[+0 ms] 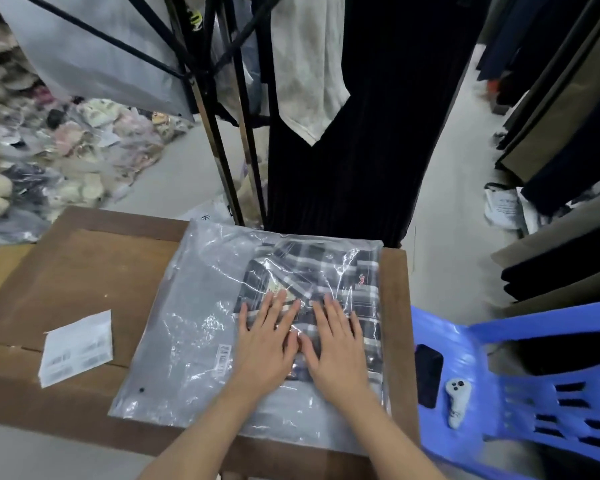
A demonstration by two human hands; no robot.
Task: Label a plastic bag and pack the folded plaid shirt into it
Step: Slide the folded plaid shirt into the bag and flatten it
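A clear plastic bag lies flat on the brown table. Inside its right half is the folded black-and-white plaid shirt. A small barcode label is stuck on the bag, just left of my left hand. My left hand and my right hand lie side by side, palms down with fingers spread, pressing on the bag over the near part of the shirt. Neither hand holds anything.
A white sheet of barcode labels lies on the table to the left. A blue plastic chair at the right carries a black phone and a grey controller. Dark garments hang on a rack behind the table; bagged goods are piled at the left.
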